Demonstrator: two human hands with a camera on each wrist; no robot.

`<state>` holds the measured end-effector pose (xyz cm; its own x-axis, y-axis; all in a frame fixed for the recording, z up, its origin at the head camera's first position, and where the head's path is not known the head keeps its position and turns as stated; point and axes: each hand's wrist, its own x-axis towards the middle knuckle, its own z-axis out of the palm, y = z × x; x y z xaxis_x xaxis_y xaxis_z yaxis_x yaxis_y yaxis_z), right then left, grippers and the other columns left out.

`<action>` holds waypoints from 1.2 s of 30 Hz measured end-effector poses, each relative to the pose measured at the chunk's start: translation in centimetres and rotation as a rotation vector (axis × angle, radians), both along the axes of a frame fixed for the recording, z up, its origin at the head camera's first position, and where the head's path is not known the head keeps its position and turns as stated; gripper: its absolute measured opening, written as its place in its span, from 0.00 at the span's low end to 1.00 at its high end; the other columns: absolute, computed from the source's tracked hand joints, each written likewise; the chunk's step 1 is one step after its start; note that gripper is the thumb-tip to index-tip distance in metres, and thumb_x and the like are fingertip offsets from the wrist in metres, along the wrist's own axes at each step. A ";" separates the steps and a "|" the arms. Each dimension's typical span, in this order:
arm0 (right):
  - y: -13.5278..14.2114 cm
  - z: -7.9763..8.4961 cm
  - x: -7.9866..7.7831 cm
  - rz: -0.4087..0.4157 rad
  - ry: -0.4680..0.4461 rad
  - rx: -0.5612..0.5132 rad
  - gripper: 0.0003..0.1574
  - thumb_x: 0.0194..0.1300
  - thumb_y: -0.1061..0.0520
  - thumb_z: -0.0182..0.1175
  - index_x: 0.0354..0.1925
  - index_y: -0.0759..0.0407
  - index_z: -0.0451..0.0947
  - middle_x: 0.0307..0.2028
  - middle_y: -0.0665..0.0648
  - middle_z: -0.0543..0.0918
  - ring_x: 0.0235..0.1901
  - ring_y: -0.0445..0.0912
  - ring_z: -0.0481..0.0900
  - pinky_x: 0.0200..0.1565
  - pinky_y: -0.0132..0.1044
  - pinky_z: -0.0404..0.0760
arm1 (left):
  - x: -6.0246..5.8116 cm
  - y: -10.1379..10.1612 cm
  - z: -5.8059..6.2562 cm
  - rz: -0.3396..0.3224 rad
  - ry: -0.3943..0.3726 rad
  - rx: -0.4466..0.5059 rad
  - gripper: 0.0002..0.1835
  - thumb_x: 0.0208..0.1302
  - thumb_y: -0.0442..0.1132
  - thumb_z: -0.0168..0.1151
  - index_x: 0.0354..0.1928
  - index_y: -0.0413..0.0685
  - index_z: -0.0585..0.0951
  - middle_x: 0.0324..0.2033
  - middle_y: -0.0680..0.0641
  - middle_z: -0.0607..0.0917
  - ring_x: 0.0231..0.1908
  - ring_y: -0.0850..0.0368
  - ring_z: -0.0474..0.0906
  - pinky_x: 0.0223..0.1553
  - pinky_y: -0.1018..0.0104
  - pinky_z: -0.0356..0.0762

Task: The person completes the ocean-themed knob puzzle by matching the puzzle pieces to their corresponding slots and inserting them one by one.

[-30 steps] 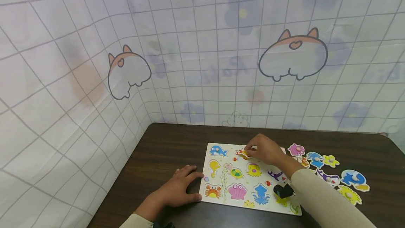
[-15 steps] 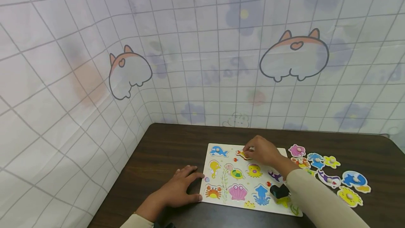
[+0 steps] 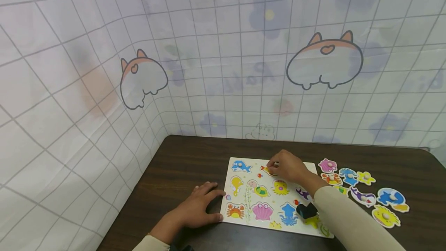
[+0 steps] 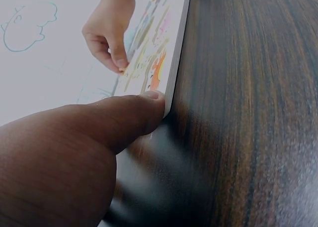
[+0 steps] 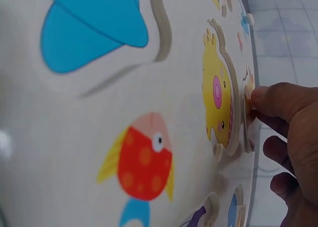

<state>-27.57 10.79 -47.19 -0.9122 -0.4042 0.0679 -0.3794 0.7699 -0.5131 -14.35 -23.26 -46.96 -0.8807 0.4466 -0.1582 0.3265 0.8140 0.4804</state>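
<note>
A pale wooden puzzle board [image 3: 276, 205] with printed sea animals lies on the dark table. My right hand [image 3: 290, 167] reaches over its far edge, pinching a small red and yellow fish puzzle piece [image 3: 266, 169] between thumb and forefinger. The fish sits at its place in the top row, partly covered by the fingers. In the right wrist view, the thumb [image 5: 271, 99] is on the fish piece, beyond the yellow octopus picture [image 5: 217, 93]. My left hand [image 3: 196, 207] rests at the board's left side, fingers spread, thumb [image 4: 149, 105] on the near left corner.
Right of the board lie several loose knobbed pieces: a pink one [image 3: 327, 165], a crab [image 3: 331, 178], a blue squid [image 3: 348, 176], a yellow star [image 3: 366, 177], a purple whale [image 3: 362, 196], a dolphin [image 3: 390, 196] and a yellow octopus [image 3: 385, 216]. A knobbed blue whale [image 3: 240, 165] sits in the board.
My right hand has shifted slightly left with the fish piece, which now lies flatter at its place. The left hand has stayed still.
</note>
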 end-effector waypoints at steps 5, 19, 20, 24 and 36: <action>0.1 -0.1 0.0 0.001 -0.010 0.004 0.03 0.64 0.52 0.73 0.38 0.46 0.91 0.42 0.48 0.84 0.43 0.46 0.76 0.44 0.44 0.81 | 0.0 0.1 0.2 -0.010 0.004 0.012 0.35 0.64 0.61 0.68 0.71 0.63 0.73 0.75 0.43 0.63 0.76 0.38 0.51 0.73 0.33 0.45; 2.3 0.9 0.5 -0.005 -0.068 -0.001 0.07 0.67 0.52 0.69 0.44 0.46 0.90 0.47 0.50 0.84 0.51 0.51 0.78 0.53 0.56 0.79 | -0.1 0.2 -0.2 -0.011 -0.006 0.009 0.35 0.64 0.62 0.68 0.71 0.66 0.72 0.76 0.44 0.62 0.77 0.38 0.51 0.74 0.34 0.45; 2.6 1.0 0.6 -0.004 -0.065 0.000 0.08 0.68 0.52 0.69 0.45 0.47 0.89 0.47 0.51 0.84 0.51 0.51 0.78 0.53 0.56 0.80 | -0.2 0.2 -0.2 -0.008 -0.007 0.007 0.35 0.64 0.62 0.68 0.71 0.66 0.72 0.76 0.45 0.62 0.77 0.39 0.51 0.74 0.35 0.45; 3.9 1.4 1.1 0.017 -0.029 0.017 0.10 0.67 0.53 0.70 0.47 0.50 0.89 0.47 0.52 0.83 0.51 0.52 0.79 0.53 0.56 0.80 | -0.2 0.2 -0.1 -0.003 -0.013 -0.003 0.35 0.64 0.62 0.67 0.71 0.67 0.72 0.76 0.45 0.61 0.77 0.40 0.50 0.74 0.36 0.44; 7.2 1.8 2.6 0.029 0.013 0.043 0.13 0.65 0.55 0.71 0.48 0.53 0.88 0.48 0.54 0.82 0.51 0.54 0.79 0.51 0.56 0.80 | -0.1 0.1 0.1 -0.007 -0.020 0.007 0.36 0.65 0.63 0.66 0.72 0.64 0.71 0.76 0.43 0.61 0.77 0.37 0.50 0.73 0.34 0.45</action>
<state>-24.93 18.01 -45.35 -0.8993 -0.4329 0.0617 -0.4081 0.7800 -0.4744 -14.48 -23.20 -46.86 -0.8744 0.4534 -0.1728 0.3220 0.8087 0.4923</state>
